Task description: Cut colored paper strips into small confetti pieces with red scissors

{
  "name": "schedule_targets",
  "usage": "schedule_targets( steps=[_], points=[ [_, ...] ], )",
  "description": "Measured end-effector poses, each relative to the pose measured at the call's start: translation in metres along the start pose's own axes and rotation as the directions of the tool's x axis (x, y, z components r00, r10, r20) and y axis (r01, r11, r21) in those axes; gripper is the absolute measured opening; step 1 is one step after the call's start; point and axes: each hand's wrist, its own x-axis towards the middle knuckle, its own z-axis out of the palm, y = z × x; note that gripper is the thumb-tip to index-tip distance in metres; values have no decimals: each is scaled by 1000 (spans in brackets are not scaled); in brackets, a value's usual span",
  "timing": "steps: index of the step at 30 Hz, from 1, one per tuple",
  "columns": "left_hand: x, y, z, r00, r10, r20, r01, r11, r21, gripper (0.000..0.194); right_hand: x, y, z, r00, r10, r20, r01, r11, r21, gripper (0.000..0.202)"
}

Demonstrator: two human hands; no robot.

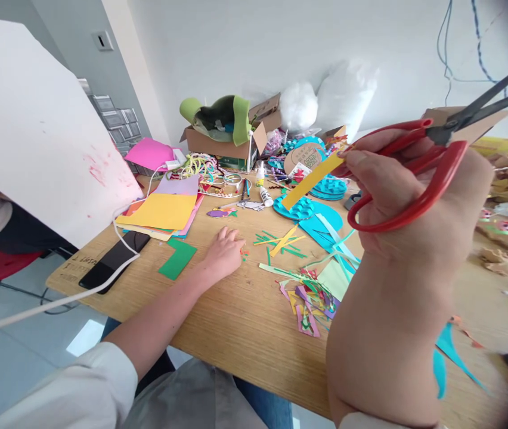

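My right hand (410,190) is raised close to the camera, closed around the red handles of a pair of scissors (415,214). The dark blades point away to the upper right. Between its thumb and finger it also pinches a yellow paper strip (312,182), which slants down to the left. On the table rests my left hand (225,253), its fingers loosely spread and slightly bent, beside tiny orange and green paper bits (244,254). Thin green strips (296,251) and crossed yellow strips (284,240) lie to its right. An L-shaped green paper (177,258) is left of it.
Coloured paper sheets (160,211) are stacked at left near a black phone (115,262) and white cable (124,238). Paper scraps (310,304) lie at centre right. Behind are a fish cutout (222,213), a glue bottle (265,196), blue foam pieces (294,207) and a cardboard box (218,141).
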Motion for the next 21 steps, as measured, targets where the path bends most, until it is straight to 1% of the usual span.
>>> schedule_targets(
  steps=[2, 5, 6, 7, 8, 10, 13, 16, 18, 21],
  points=[
    [3, 3, 1, 999, 46, 0, -46, 997, -65, 39, 0, 1, 0, 1000, 6, -7, -6, 1000, -11, 18],
    [5, 0, -4, 982, 186, -43, -191, 949, -251, 43, 1, 3, -1, 1000, -6, -18, 6, 1000, -25, 20],
    [6, -3, -6, 977, 200, -71, -212, 929, -304, 45, 1, 4, -1, 1000, -21, -22, 20, 999, -31, 21],
    [7, -7, -8, 978, 176, -111, -203, 920, -334, 45, 2, 4, -2, 999, -34, -23, 33, 999, -39, 21],
    [8, -11, -9, 981, 137, -141, -178, 922, -344, 45, 2, 5, -2, 999, -45, -23, 44, 998, -49, 22],
    [9, -17, -7, 985, 94, -148, -138, 935, -328, 42, 2, 6, -1, 998, -55, -21, 54, 996, -67, 23],
    [7, -20, 1, 985, 96, -140, -130, 957, -258, 40, 2, 8, 1, 999, -33, -13, 32, 997, -69, 22],
    [2, -12, 6, 977, 156, -145, -187, 956, -226, 38, 2, 11, 2, 1000, 0, -8, -1, 998, -56, 22],
    [-2, -2, 3, 966, 200, -162, -234, 944, -232, 29, 3, 12, 2, 1000, 12, -19, -13, 998, -59, 22],
    [-6, 15, -4, 940, 321, -115, -339, 911, -233, 19, 4, 14, 1, 1000, 16, -5, -17, 999, -47, 22]
  ],
)
